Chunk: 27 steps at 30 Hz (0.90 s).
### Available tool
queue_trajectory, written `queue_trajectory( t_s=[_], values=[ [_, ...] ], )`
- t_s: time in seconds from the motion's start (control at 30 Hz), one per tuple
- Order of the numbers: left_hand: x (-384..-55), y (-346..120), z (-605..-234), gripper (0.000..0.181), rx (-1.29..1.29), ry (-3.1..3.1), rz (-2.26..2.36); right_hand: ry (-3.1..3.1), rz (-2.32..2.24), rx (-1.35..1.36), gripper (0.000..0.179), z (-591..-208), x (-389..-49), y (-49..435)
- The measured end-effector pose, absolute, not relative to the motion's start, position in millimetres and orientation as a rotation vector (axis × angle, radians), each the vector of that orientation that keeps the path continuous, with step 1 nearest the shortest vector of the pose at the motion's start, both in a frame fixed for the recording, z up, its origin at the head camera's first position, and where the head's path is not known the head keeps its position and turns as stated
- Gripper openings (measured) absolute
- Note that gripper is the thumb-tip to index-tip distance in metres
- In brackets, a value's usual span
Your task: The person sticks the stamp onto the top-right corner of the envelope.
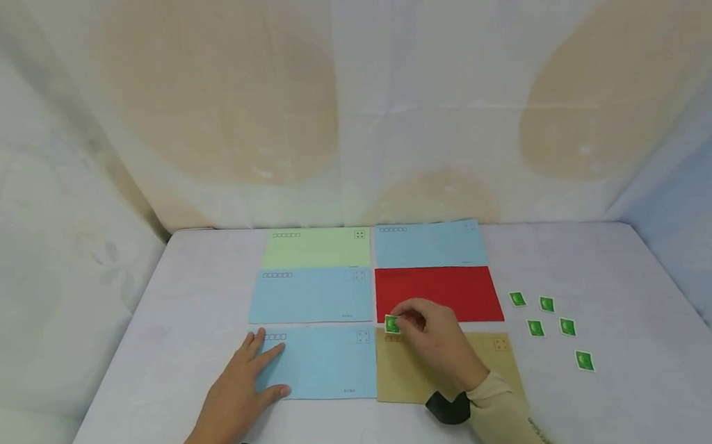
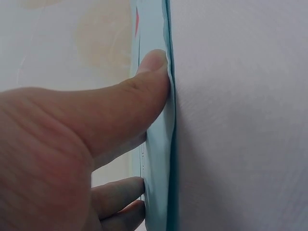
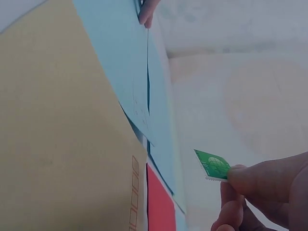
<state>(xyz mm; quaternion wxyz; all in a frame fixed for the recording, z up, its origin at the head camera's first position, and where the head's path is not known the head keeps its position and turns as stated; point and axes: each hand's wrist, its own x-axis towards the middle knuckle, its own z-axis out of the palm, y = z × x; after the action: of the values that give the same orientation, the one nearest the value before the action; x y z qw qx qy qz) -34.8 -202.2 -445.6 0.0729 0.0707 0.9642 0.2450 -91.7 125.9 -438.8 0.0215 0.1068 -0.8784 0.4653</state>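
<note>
Between thumb and fingers, my right hand [image 1: 437,337] pinches a small green postage stamp [image 1: 392,324]. In the head view the stamp overlaps the top left corner of the tan envelope [image 1: 406,378]. The right wrist view shows the stamp [image 3: 214,166] held by one edge, its green printed face visible. My left hand [image 1: 237,391] rests with spread fingers on the left end of the front blue envelope [image 1: 324,371]. Its thumb [image 2: 156,62] lies along that envelope's near edge in the left wrist view.
Behind the front pair lie a second blue envelope [image 1: 311,295], a red one [image 1: 433,289], a green one [image 1: 317,249] and another blue one [image 1: 429,244]. Several loose green stamps [image 1: 546,304] lie on the white table [image 1: 646,394] to the right. A patterned curtain [image 1: 383,94] hangs behind.
</note>
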Motion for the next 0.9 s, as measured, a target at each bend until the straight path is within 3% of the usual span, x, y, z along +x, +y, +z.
queue_trajectory(
  t_s=[0.9],
  values=[
    [-35, -203, -446, 0.072, 0.228, 2.905, 0.71, -2.697, 1.492, 0.484, 0.011, -447, -93, 90]
  ],
)
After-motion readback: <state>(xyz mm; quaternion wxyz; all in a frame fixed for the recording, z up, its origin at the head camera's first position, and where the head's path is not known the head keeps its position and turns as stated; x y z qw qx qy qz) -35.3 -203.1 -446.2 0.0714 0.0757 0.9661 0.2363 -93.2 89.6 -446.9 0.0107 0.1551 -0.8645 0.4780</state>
